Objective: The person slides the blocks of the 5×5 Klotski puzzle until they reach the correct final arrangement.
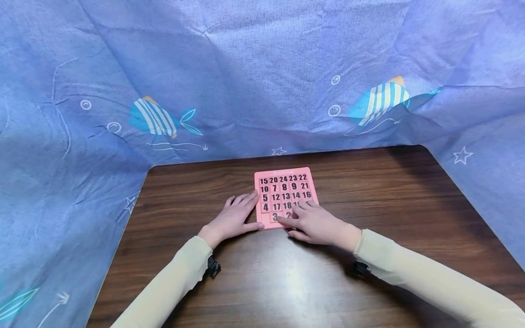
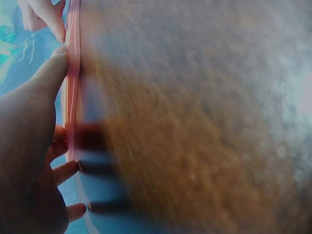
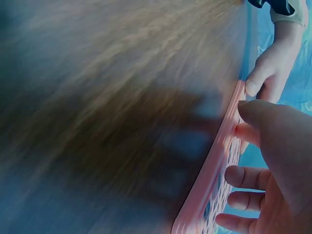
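Observation:
A pink sliding number puzzle [image 1: 259,221] lies flat on the table, its black-numbered tiles in rows. Its bottom-left slot holds no tile, showing pink base. Beside that slot sits the 3 tile [image 1: 274,217]. My left hand [image 1: 233,218] rests against the puzzle's left side, fingers extended along the edge, thumb at the lower left corner. Over the lower right part lies my right hand [image 1: 321,225], hiding some tiles. Its index fingertip touches the bottom row at the right of the 3 tile; in the right wrist view the other fingers [image 3: 246,200] are loosely bent above the tiles.
The dark wood-grain table [image 1: 197,182] extends around the puzzle on all sides. A blue fish-patterned cloth [image 1: 262,91] hangs behind the table and at both sides. Black straps with small devices [image 1: 213,266] sit under the wrists.

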`<control>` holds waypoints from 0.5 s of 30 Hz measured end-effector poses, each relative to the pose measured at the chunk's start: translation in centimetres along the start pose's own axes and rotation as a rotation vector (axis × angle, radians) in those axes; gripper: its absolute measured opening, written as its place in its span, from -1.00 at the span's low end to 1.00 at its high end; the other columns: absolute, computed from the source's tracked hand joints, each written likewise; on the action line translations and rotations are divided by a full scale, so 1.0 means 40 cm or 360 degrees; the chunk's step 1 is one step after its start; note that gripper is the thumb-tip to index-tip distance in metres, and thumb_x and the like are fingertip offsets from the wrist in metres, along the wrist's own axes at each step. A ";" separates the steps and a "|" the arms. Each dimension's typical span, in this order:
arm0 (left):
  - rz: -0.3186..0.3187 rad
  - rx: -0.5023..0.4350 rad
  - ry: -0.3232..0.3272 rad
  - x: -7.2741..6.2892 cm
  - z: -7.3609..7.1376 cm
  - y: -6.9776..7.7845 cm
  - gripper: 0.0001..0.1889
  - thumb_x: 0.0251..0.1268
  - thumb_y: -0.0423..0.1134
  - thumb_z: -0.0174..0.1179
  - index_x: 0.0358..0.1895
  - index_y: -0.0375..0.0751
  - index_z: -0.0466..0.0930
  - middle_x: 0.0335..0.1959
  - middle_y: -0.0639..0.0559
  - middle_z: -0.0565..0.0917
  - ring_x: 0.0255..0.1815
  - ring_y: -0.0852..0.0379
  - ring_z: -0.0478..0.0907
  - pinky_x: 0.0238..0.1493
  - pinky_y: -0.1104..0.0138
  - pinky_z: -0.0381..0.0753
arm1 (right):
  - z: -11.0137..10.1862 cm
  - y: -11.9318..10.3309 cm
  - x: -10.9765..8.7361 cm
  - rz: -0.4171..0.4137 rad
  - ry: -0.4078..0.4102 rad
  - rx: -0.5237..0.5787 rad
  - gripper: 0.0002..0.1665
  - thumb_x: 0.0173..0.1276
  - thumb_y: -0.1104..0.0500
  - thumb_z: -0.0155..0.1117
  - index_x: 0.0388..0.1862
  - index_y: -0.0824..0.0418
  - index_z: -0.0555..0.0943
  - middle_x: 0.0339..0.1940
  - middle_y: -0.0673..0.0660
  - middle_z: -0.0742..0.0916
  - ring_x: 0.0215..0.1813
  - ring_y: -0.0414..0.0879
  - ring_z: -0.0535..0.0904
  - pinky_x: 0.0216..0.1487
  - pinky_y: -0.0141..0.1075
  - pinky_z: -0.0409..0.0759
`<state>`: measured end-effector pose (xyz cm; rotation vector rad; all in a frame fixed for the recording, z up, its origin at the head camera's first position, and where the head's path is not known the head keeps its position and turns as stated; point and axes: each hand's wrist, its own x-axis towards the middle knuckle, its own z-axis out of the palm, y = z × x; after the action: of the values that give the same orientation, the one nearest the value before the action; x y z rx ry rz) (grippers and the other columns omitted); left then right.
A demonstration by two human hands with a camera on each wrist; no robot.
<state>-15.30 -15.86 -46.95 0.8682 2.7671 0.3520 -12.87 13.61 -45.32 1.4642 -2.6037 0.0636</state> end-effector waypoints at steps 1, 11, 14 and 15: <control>0.0003 -0.0002 0.0002 0.001 0.000 -0.001 0.00 0.44 0.38 0.12 0.70 -0.17 0.03 0.72 -0.06 0.07 0.68 -0.13 0.06 0.57 -0.22 -0.03 | 0.002 -0.004 0.007 -0.0007 0.0001 -0.0002 -0.42 0.47 -0.16 0.31 0.41 -0.06 0.62 -0.28 0.00 0.58 -0.13 -0.02 0.49 -0.05 -0.07 0.49; -0.0003 -0.0012 -0.0002 0.005 0.000 -0.001 -0.02 0.45 0.37 0.12 0.70 -0.17 0.03 0.72 -0.06 0.06 0.67 -0.15 0.06 0.57 -0.23 -0.05 | 0.003 -0.023 0.023 0.0029 -0.0023 0.0007 -0.39 0.49 -0.20 0.29 0.45 -0.09 0.59 -0.18 0.03 0.64 -0.03 0.02 0.56 0.03 -0.03 0.54; -0.0007 -0.0018 -0.0009 0.005 -0.002 -0.001 -0.01 0.44 0.38 0.12 0.70 -0.17 0.04 0.71 -0.06 0.07 0.67 -0.15 0.07 0.57 -0.23 -0.06 | 0.000 -0.005 -0.004 0.0058 0.0010 0.0029 -0.39 0.47 -0.18 0.32 0.43 -0.04 0.60 -0.18 0.07 0.64 -0.04 0.03 0.54 0.05 -0.02 0.51; -0.0012 -0.0017 -0.0012 0.005 -0.003 -0.001 0.00 0.43 0.39 0.12 0.70 -0.16 0.04 0.71 -0.06 0.07 0.67 -0.14 0.07 0.57 -0.22 -0.06 | -0.001 0.002 -0.014 0.0068 0.0023 0.0025 -0.39 0.46 -0.17 0.33 0.42 -0.03 0.61 -0.20 0.07 0.63 -0.06 0.03 0.53 0.02 -0.03 0.51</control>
<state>-15.51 -15.79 -46.87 0.8542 2.7581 0.3613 -12.66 14.12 -45.37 1.4082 -2.6290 0.0996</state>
